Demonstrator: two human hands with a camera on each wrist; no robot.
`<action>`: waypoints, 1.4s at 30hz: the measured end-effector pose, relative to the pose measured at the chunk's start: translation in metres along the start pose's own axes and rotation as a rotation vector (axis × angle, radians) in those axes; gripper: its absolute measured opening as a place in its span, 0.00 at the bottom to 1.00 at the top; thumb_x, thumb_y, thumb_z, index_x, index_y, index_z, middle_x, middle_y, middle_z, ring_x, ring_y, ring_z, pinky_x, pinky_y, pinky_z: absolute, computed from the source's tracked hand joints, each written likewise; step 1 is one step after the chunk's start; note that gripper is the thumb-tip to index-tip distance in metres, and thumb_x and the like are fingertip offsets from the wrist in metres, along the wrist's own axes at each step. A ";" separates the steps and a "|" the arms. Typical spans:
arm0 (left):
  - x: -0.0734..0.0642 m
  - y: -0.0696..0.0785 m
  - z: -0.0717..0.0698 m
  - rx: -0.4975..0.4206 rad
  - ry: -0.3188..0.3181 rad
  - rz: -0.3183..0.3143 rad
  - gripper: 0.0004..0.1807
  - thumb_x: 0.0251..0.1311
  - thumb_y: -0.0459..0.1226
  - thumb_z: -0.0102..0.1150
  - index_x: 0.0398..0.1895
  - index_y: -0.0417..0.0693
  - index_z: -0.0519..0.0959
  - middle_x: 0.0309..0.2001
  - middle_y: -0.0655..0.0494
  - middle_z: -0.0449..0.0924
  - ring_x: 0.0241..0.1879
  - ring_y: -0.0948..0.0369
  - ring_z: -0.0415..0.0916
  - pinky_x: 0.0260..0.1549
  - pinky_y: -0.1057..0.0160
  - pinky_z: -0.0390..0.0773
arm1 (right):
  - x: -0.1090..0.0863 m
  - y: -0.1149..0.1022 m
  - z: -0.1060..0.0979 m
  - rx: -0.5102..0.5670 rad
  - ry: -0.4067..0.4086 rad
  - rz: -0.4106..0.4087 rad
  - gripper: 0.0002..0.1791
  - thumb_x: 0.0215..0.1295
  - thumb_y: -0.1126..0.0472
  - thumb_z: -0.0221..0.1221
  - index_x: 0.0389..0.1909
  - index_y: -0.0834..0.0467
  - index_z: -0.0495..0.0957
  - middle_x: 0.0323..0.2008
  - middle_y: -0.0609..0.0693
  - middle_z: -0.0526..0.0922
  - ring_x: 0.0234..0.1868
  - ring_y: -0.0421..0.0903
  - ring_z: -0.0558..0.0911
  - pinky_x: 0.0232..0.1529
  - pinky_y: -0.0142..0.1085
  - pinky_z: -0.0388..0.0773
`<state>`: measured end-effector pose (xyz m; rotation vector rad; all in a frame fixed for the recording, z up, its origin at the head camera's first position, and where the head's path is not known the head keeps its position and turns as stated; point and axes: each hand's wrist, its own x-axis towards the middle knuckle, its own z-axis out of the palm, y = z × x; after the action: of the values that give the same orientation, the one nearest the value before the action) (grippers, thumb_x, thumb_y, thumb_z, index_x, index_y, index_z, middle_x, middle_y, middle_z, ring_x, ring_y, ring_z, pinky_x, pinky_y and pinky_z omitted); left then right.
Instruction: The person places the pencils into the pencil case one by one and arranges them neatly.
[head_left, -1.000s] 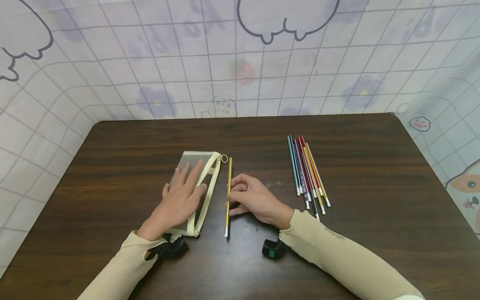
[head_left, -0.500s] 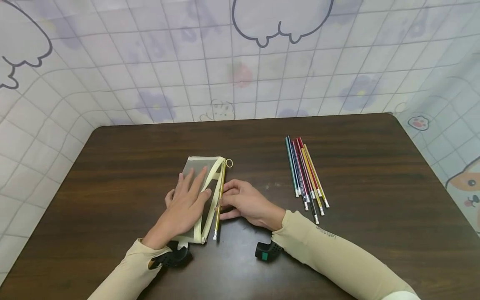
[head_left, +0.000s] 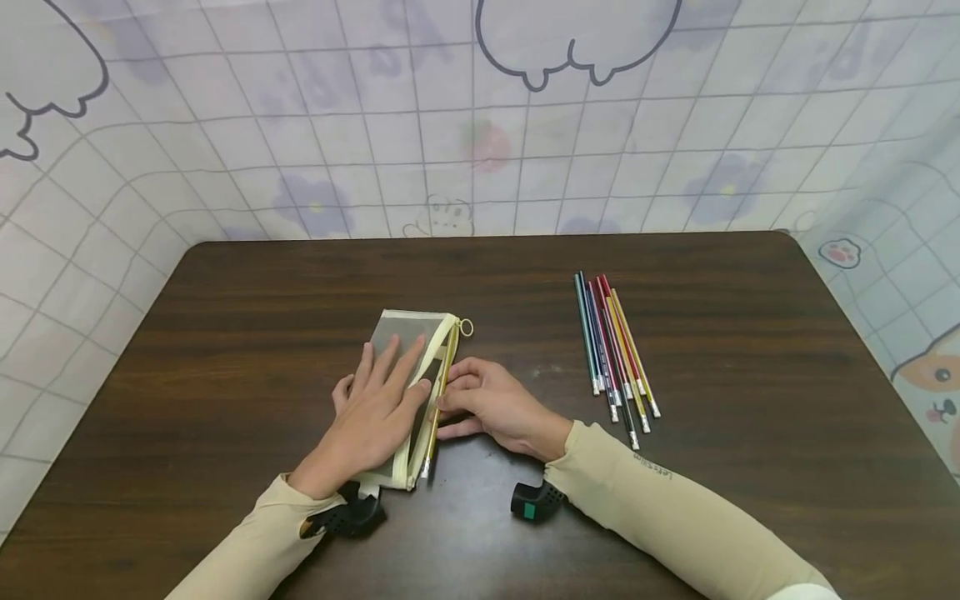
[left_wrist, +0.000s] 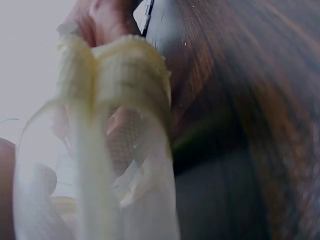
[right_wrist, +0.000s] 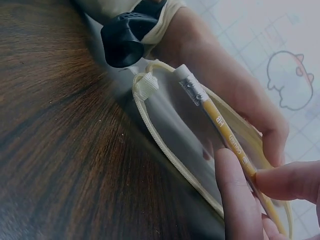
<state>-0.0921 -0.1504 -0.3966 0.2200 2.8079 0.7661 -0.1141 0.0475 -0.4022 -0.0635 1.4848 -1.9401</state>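
Watching remotely: two bare hands in cream sleeves at a dark wood-grain desk. Left hand flat on the translucent zip pouch, fingers straight and spread, thumb near the open zip side. Right hand, just right of the pouch, pinches a yellow HB pencil between thumb and fingers. Pencil lies lengthwise along the pouch's right edge, over the opening, white eraser end toward the near side; I can't tell how far in it sits. Pouch has cream trim, with a round pull ring at its far right corner. My left wrist view is blurry, mostly trim and clear pouch wall. Farther right, apart from both hands: a loose bundle of pencils, teal, blue, red, yellow, black, eraser ends near. Black camera at the right wrist. Pale gridded backdrop behind the desk.
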 end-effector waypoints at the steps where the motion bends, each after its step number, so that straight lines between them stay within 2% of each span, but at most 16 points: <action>1: 0.000 0.000 0.000 -0.002 0.000 0.002 0.32 0.80 0.59 0.32 0.84 0.78 0.42 0.87 0.51 0.36 0.85 0.39 0.23 0.71 0.27 0.38 | 0.000 0.000 0.000 -0.001 -0.003 0.002 0.20 0.69 0.72 0.56 0.59 0.68 0.64 0.39 0.54 0.79 0.39 0.46 0.88 0.45 0.45 0.89; 11: -0.001 0.004 0.000 -0.007 0.003 0.010 0.33 0.79 0.60 0.30 0.84 0.77 0.42 0.87 0.50 0.35 0.85 0.39 0.24 0.70 0.31 0.42 | 0.003 -0.002 0.001 0.040 -0.004 0.009 0.17 0.68 0.75 0.57 0.54 0.63 0.65 0.36 0.50 0.78 0.38 0.45 0.85 0.43 0.43 0.89; 18: -0.002 0.006 0.001 -0.004 -0.005 0.010 0.33 0.79 0.61 0.30 0.84 0.76 0.42 0.87 0.49 0.35 0.85 0.39 0.23 0.71 0.30 0.40 | 0.004 -0.001 0.002 0.047 -0.002 -0.006 0.16 0.69 0.75 0.55 0.54 0.63 0.65 0.37 0.50 0.80 0.39 0.44 0.84 0.44 0.41 0.89; 27: -0.001 0.004 0.002 -0.007 -0.004 0.028 0.34 0.79 0.61 0.29 0.84 0.75 0.42 0.87 0.49 0.35 0.85 0.39 0.23 0.71 0.28 0.37 | 0.002 -0.002 0.000 0.004 -0.025 -0.001 0.24 0.71 0.70 0.55 0.66 0.68 0.65 0.49 0.57 0.84 0.47 0.46 0.88 0.51 0.44 0.87; 30: -0.002 0.005 0.002 -0.014 -0.006 0.027 0.34 0.79 0.61 0.30 0.84 0.75 0.43 0.87 0.49 0.35 0.85 0.39 0.24 0.72 0.27 0.36 | 0.002 -0.001 0.000 -0.007 -0.032 -0.003 0.20 0.72 0.69 0.54 0.63 0.68 0.68 0.51 0.58 0.83 0.49 0.47 0.88 0.51 0.44 0.87; 35: -0.002 0.006 0.003 -0.008 -0.001 0.024 0.34 0.79 0.59 0.34 0.85 0.73 0.44 0.87 0.50 0.35 0.85 0.39 0.26 0.72 0.26 0.35 | 0.002 0.002 0.000 -0.013 -0.044 -0.016 0.14 0.71 0.70 0.51 0.56 0.67 0.70 0.47 0.55 0.83 0.47 0.45 0.86 0.51 0.45 0.88; 42: -0.003 0.006 0.004 0.022 -0.007 0.021 0.41 0.74 0.68 0.36 0.85 0.73 0.43 0.86 0.48 0.33 0.85 0.39 0.25 0.72 0.25 0.36 | 0.001 0.003 -0.002 -0.040 -0.067 -0.016 0.24 0.73 0.72 0.48 0.69 0.66 0.65 0.59 0.64 0.80 0.48 0.46 0.86 0.52 0.48 0.87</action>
<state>-0.0880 -0.1434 -0.3966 0.2551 2.8135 0.7372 -0.1146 0.0480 -0.4056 -0.1575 1.4830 -1.9020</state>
